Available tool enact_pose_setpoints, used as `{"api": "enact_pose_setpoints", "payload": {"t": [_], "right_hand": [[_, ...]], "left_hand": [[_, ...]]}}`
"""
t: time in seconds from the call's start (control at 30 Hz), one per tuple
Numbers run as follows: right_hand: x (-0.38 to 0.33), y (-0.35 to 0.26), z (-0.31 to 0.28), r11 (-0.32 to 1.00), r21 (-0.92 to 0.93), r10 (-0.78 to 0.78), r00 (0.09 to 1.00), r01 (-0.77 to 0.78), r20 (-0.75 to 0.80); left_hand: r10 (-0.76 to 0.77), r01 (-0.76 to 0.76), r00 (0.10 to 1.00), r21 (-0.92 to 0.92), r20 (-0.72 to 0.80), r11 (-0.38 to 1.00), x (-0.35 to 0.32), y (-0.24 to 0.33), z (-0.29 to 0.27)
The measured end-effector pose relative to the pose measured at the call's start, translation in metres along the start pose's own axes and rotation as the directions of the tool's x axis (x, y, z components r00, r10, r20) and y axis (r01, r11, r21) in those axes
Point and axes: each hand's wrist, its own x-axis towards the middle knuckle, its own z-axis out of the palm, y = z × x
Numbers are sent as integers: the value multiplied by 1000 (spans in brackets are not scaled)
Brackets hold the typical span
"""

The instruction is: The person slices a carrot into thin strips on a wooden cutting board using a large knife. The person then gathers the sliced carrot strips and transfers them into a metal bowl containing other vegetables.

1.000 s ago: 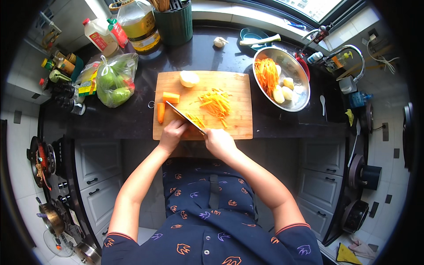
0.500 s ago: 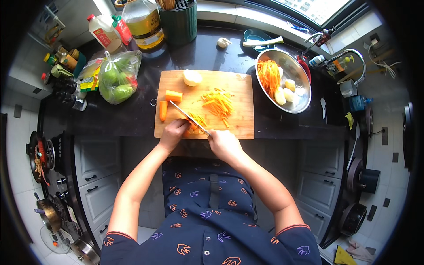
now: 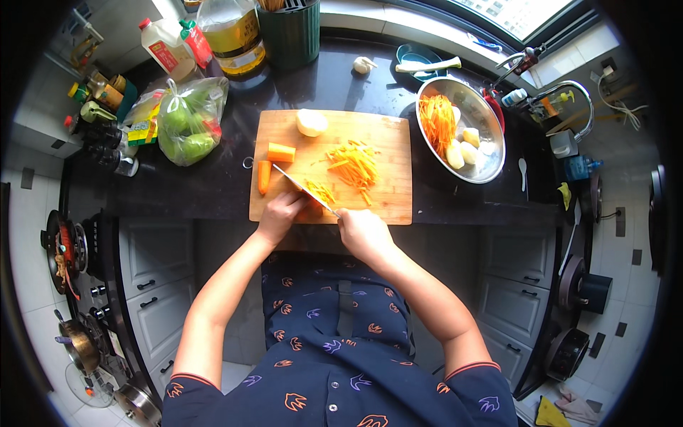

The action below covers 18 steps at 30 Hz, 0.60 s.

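Note:
On the wooden cutting board, my right hand is closed around the handle of a kitchen knife, its blade slanting up to the left. My left hand has its fingers bent over a cut carrot at the board's near edge, beside the blade; the fingers and knife partly hide it. Thin carrot strips lie just beyond the blade, with a larger heap of carrot shreds to the right. Two carrot chunks, one lying crosswise and one upright, rest at the left, below a peeled round pale vegetable.
To the right stands a steel bowl holding carrot shreds and several peeled potatoes. A white spoon lies beyond it. At the left sits a plastic bag of green produce. A garlic bulb and an oil jug are at the back.
The knife blade stands slightly closer to my left fingers and covers more of the cut carrot. Both hands stay in nearly the same place; the whole view has shifted slightly.

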Motion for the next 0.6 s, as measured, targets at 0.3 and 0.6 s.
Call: {"api": "enact_pose_setpoints", "payload": {"t": [0.3, 0.6], "right_hand": [[-6, 11, -14, 990, 142, 27, 995, -13, -93], [-14, 12, -4, 982, 187, -20, 998, 31, -60]], "left_hand": [[5, -6, 999, 44, 38, 999, 4, 5, -3], [67, -73, 990, 44, 128, 996, 11, 4, -11]]}}
